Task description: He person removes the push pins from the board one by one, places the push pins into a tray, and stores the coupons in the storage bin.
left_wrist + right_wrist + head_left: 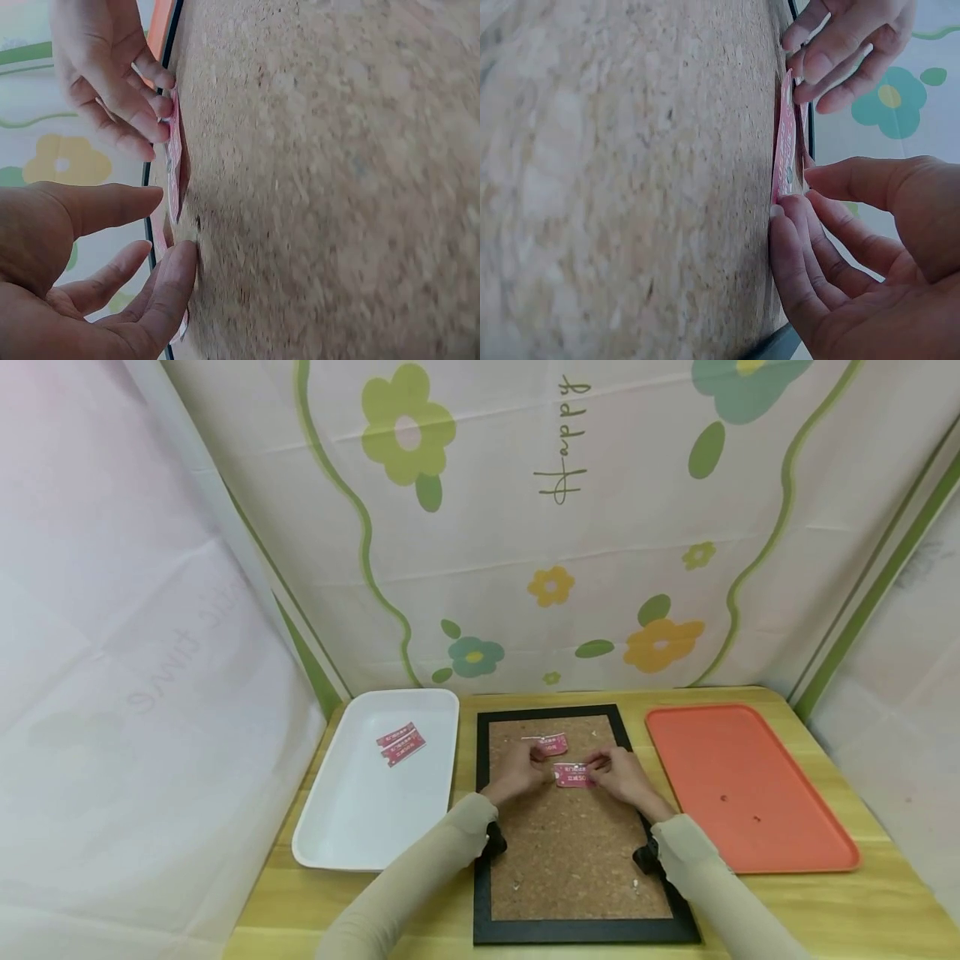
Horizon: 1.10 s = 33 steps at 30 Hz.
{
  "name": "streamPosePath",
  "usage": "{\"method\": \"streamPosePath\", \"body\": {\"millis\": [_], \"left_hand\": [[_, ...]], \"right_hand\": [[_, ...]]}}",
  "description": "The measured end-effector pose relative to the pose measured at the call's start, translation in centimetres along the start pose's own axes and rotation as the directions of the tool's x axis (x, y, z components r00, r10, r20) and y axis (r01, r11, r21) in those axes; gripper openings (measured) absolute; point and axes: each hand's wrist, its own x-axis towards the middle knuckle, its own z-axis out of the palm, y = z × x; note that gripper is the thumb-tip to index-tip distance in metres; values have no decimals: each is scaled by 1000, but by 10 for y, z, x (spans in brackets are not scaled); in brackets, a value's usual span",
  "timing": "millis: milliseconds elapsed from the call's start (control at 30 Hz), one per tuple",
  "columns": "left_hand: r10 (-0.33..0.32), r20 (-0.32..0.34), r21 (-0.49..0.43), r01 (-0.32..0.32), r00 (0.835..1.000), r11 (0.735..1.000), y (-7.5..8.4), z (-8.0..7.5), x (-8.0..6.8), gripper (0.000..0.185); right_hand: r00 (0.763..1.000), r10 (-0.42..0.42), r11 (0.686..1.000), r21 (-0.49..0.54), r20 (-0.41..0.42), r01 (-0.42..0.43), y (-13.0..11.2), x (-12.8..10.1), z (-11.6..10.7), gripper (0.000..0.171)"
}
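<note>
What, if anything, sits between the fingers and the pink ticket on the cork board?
Nothing visible. Left hand and right hand already have fingertips at opposite ends of the pink ticket on the cork board. A second ticket lies just behind, apart from it.

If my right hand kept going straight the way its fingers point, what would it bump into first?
Most likely the pink ticket that its fingertips already touch on the cork board, then the left hand beyond; depth is unclear.

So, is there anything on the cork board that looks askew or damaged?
Yes, slightly. The nearer pink ticket lifts off the cork board at one edge, between the left hand and right hand. Pale crumbs dot the cork.
</note>
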Motion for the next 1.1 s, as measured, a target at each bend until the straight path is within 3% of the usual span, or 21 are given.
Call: {"method": "streamPosePath", "body": {"millis": [200, 367, 733, 1100], "left_hand": [[49, 5, -79, -49, 999, 996, 0, 7, 0, 26], [28, 11, -112, -27, 1000, 993, 1, 13, -1, 32], [4, 10, -125, -2, 1000, 992, 2, 20, 3, 38], [20, 33, -133, -15, 999, 991, 2, 25, 7, 39]], "right_hand": [[1000, 5, 1000, -19, -8, -5, 0, 1, 3, 16], [1000, -2, 1000, -26, -13, 2, -1, 2, 6, 16], [999, 38, 999, -16, -12, -38, -5, 3, 6, 16], [993, 105, 993, -42, -47, -107, -5, 7, 10, 13]]}}
